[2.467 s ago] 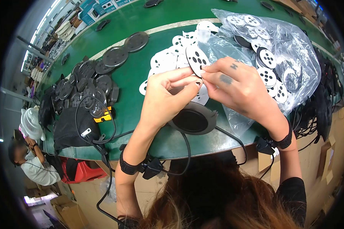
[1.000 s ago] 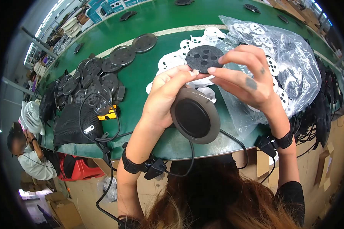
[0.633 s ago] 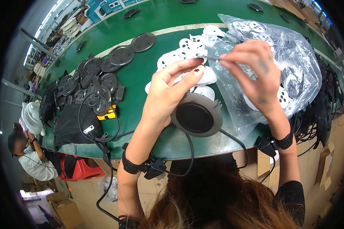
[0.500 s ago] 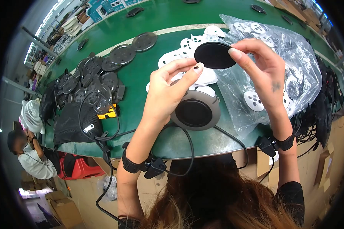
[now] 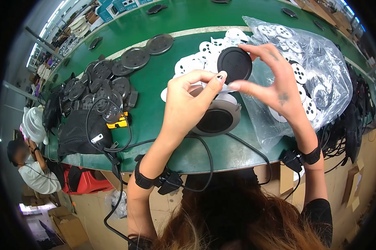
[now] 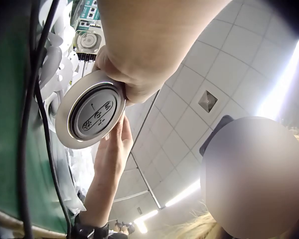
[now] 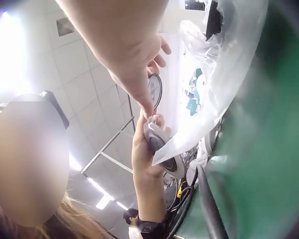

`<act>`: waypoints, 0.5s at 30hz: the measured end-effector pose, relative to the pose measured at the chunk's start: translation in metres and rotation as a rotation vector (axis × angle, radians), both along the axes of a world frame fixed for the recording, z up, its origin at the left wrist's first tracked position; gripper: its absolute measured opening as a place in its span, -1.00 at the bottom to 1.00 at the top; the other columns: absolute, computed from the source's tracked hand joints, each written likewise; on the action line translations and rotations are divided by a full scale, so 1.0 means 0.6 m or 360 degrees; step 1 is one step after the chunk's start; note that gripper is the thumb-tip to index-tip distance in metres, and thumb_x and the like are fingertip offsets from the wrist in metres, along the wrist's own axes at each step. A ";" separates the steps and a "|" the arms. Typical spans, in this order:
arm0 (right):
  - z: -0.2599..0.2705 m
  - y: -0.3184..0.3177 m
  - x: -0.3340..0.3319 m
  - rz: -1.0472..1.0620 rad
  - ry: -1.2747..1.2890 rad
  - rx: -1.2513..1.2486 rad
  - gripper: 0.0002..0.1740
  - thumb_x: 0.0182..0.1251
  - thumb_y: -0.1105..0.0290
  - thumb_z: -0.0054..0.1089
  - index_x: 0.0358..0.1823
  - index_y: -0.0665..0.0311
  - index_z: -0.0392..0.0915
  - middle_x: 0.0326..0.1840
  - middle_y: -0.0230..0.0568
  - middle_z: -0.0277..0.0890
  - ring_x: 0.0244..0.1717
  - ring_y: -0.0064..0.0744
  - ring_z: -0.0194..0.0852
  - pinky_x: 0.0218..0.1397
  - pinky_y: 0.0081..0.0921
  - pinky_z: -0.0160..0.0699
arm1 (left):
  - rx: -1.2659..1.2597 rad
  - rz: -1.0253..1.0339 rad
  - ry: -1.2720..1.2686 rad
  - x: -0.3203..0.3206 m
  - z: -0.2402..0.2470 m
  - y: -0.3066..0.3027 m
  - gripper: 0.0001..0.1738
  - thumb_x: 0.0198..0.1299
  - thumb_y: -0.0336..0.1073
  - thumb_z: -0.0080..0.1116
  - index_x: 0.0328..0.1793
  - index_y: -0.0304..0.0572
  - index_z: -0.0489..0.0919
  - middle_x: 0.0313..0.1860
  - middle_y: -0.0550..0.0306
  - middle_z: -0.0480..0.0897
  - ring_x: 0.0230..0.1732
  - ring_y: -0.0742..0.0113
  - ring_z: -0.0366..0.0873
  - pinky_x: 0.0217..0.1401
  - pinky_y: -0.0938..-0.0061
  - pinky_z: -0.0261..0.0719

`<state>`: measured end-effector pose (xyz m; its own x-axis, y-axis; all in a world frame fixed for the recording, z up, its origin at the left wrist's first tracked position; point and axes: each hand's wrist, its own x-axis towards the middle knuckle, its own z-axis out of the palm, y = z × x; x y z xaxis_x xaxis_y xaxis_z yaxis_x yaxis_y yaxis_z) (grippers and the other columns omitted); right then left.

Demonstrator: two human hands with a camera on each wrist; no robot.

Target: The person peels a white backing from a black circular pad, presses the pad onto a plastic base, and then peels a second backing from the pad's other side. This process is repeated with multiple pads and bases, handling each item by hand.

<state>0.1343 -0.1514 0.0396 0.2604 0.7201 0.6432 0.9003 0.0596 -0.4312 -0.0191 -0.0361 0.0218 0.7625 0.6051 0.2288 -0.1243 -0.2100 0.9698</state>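
My right hand (image 5: 281, 89) pinches a thin black disc (image 5: 235, 63) by its edge, between thumb and forefinger. The disc stands tilted, with its smooth rimmed face toward the head camera. My left hand (image 5: 192, 102) is close beside it, thumb and forefinger together near the disc's lower edge. Below those fingertips, the left hand also holds a round part with a grey rim and black centre (image 5: 216, 121). The left wrist view shows this part's other side, a button panel (image 6: 95, 113) with raised symbols. The lower fingers that grip it are mostly hidden.
White holed discs (image 5: 190, 63) are heaped behind the hands. A clear plastic bag (image 5: 321, 62) with more lies at right. Dark round parts (image 5: 102, 85) pile up at left, near a black mesh pouch (image 5: 86, 135) and a yellow tool (image 5: 119, 121). Cables (image 5: 206, 154) cross the table.
Both hands pinched a disc with its white holed face showing; a dark holed face followed. The right hand now holds a disc with its black rimmed face showing, tipped more upright than half a second ago.
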 end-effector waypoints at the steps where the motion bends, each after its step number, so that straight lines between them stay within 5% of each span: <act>1: 0.001 0.000 -0.004 0.0021 -0.0168 -0.0006 -0.32 -0.17 0.13 0.44 0.01 0.27 0.44 -0.23 -0.15 0.43 -0.15 -0.22 0.43 -0.08 -0.41 0.39 | 0.0006 -0.0006 0.0002 0.000 -0.002 0.001 -0.83 0.17 -0.35 0.12 -0.31 -0.34 0.61 -0.46 0.27 0.56 -0.54 0.73 0.30 -0.55 0.80 0.16; 6: -0.008 0.002 0.000 -0.0062 -0.0175 -0.0003 -0.31 -0.23 0.12 0.45 -0.02 0.28 0.46 -0.12 -0.11 0.38 -0.09 -0.12 0.37 -0.04 -0.32 0.38 | 0.0020 -0.0044 0.0039 0.001 0.000 -0.001 -0.79 0.21 -0.32 0.07 -0.27 -0.35 0.61 -0.47 0.31 0.55 -0.56 0.75 0.25 -0.57 0.80 0.11; 8: -0.008 0.002 -0.008 -0.0218 -0.0386 0.0179 -0.29 -0.29 0.20 0.49 0.01 0.25 0.47 -0.14 -0.13 0.42 -0.08 -0.23 0.41 0.00 -0.35 0.39 | 0.0018 -0.0059 0.0038 0.000 0.000 -0.001 -0.78 0.19 -0.34 0.07 -0.19 -0.37 0.61 -0.37 0.13 0.59 -0.35 0.54 0.49 -0.30 0.68 0.47; 15: -0.010 0.003 0.007 -0.0085 -0.0612 0.0196 -0.49 -0.21 0.34 0.44 -0.11 0.25 0.54 -0.17 -0.20 0.45 -0.11 -0.23 0.43 -0.03 -0.39 0.41 | -0.0151 -0.0147 0.0166 -0.003 0.006 0.004 -0.74 0.22 -0.27 0.03 -0.15 -0.32 0.61 -0.46 0.26 0.55 -0.46 0.64 0.40 -0.46 0.75 0.33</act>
